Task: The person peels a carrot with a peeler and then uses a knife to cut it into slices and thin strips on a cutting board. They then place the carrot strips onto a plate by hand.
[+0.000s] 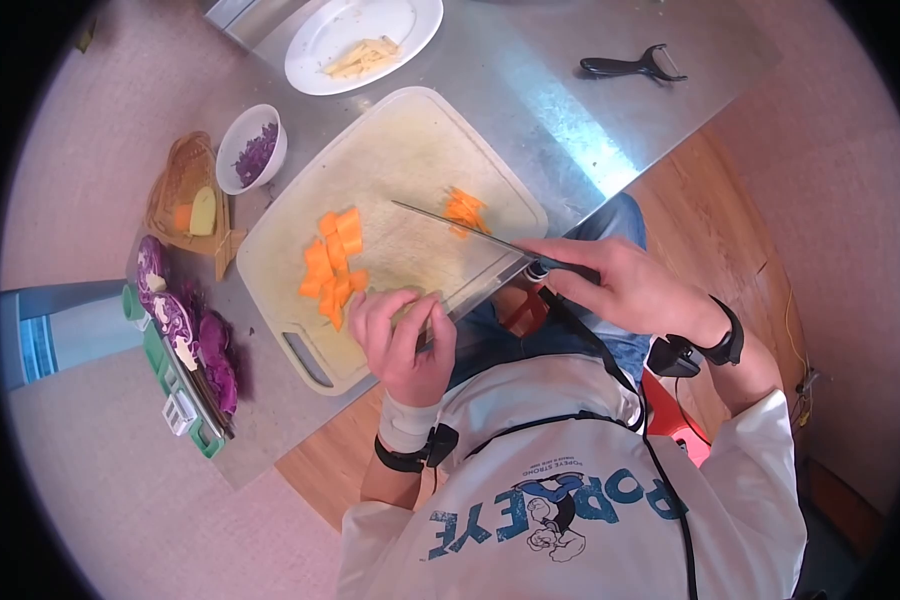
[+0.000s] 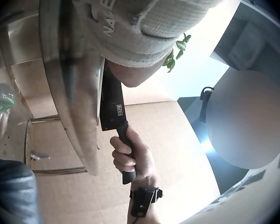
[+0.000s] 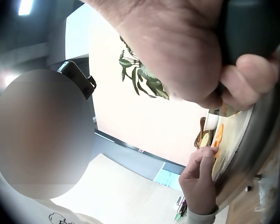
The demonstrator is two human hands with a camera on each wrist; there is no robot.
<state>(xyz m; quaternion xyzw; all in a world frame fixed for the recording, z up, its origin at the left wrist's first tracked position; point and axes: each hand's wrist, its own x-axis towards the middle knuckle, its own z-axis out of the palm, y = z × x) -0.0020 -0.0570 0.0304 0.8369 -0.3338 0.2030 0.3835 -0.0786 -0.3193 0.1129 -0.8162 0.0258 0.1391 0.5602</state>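
The right hand (image 1: 620,285) grips the black handle of a large knife (image 1: 460,225), its blade pointing left over the cutting board (image 1: 410,130). In the left wrist view the same hand (image 2: 133,156) curls round the handle (image 2: 127,175). At the board's near edge, the left hand (image 1: 405,340) has bent fingers beside the orange chunks (image 1: 332,262); whether it holds something is unclear. Thin orange strips (image 1: 465,211) lie beyond the blade. In the right wrist view the left hand (image 3: 199,179) is near orange pieces (image 3: 218,135).
A plate (image 1: 410,20) with pale strips and a black peeler (image 1: 630,67) are at the back. At left are a bowl (image 1: 277,150) of shredded purple cabbage, a wicker basket (image 1: 175,165), cabbage pieces (image 1: 170,315) and a green-framed slicer (image 1: 160,355).
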